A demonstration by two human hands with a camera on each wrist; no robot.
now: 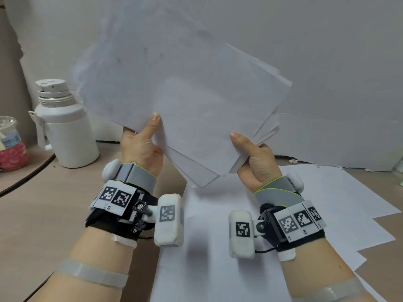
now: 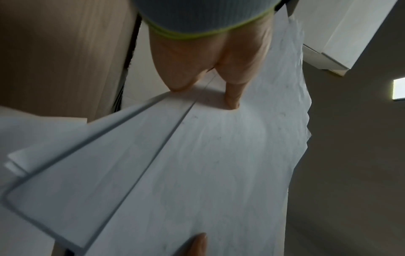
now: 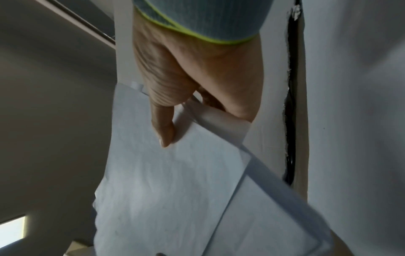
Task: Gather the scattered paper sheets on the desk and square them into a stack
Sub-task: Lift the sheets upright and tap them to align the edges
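Note:
A bundle of white paper sheets (image 1: 185, 94) is held up in the air, tilted, its edges uneven and fanned at the lower right. My left hand (image 1: 141, 142) pinches its lower left edge, thumb on the front face. My right hand (image 1: 255, 155) grips the lower right corner, thumb on top, fingers behind. The left wrist view shows the thumb pressing the sheets (image 2: 208, 155). The right wrist view shows my thumb on the bundle (image 3: 164, 181). More loose sheets (image 1: 239, 214) lie flat on the desk below my wrists.
A white bottle (image 1: 63, 125) stands on the desk at the left, with a small pink-based jar (image 1: 11, 144) beside it at the frame edge. A white paper-covered wall (image 1: 327, 62) rises behind. The wooden desk (image 1: 43, 210) shows at left.

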